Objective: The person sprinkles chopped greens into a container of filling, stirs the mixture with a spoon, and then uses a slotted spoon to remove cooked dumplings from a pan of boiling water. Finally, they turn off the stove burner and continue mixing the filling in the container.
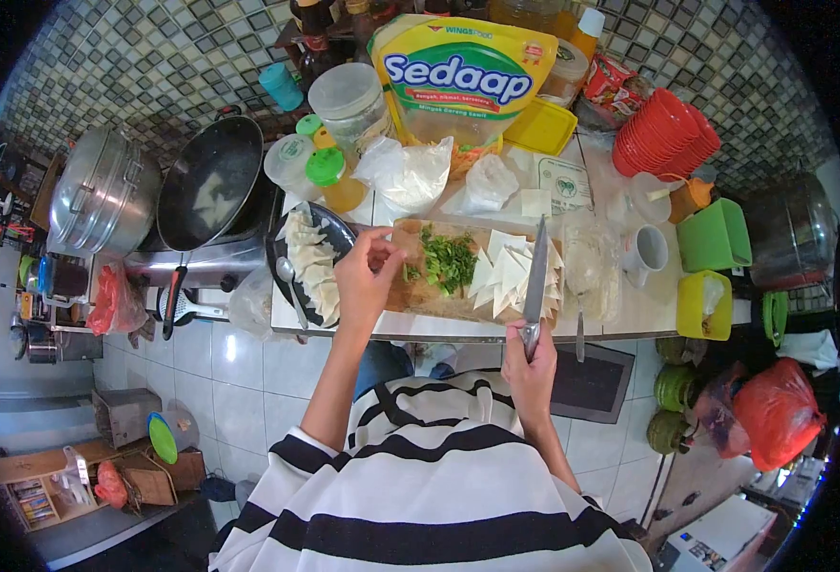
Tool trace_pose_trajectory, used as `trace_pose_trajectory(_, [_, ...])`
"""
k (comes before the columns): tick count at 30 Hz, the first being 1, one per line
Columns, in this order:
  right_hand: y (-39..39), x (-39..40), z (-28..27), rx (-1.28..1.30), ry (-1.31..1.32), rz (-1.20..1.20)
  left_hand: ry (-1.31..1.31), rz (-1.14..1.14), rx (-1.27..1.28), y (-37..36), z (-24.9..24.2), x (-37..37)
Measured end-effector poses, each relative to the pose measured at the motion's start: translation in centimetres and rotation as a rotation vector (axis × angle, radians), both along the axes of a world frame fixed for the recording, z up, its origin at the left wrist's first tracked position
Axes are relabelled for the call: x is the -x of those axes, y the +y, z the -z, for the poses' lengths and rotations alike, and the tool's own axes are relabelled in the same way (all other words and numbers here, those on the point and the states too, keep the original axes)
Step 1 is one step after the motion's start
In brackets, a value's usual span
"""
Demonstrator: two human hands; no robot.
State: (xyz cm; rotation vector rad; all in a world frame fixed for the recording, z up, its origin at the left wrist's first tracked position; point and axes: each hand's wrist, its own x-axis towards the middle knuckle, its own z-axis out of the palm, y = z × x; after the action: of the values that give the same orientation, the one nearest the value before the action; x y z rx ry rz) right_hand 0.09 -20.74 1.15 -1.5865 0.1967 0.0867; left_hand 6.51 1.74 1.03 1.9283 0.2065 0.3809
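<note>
My right hand (532,367) grips a kitchen knife (537,276) by its handle, the blade pointing away from me over the right part of a wooden cutting board (406,297). Chopped green herbs (447,259) lie in a pile on the board. To their right are pale, flat wrapper sheets (506,272), cut and overlapping, partly behind the blade. My left hand (368,272) is at the board's left edge with fingers bent together; whether anything small is between them is hidden. Left of it, a dark plate (339,221) holds folded dumplings (306,262) and a spoon (291,286).
A black frying pan (212,181) and a steel steamer pot (105,191) stand at left. Behind the board are a yellow Sedaap pouch (463,81), jars and a white plastic bag (406,172). A white mug (645,255), green container (716,235) and red bowls (663,133) stand right.
</note>
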Motion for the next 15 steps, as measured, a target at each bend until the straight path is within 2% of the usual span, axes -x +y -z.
trace_pose_trajectory(2, [0.0, 0.0, 0.0, 0.028, -0.04, -0.033, -0.051, -0.011, 0.018, 0.1, 0.3, -0.8])
trace_pose_trajectory(4, [0.1, 0.1, -0.5, 0.026, 0.033, -0.018, -0.064, 0.028, -0.069, 0.2, 0.1, -1.5])
trace_pose_trajectory(8, [0.1, -0.1, -1.6, 0.096, 0.021, -0.033, -0.062, 0.044, -0.157, 0.2, -0.3, -2.8])
trace_pose_trajectory(13, [-2.3, -0.9, -5.5, 0.502, -0.062, -0.135, -0.079, 0.077, -0.1, 0.7, 0.2, -3.7])
trace_pose_trajectory(15, [-4.6, -2.2, -6.6, 0.53, -0.105, -0.109, -0.087, 0.07, -0.098, 0.9, 0.1, -3.3])
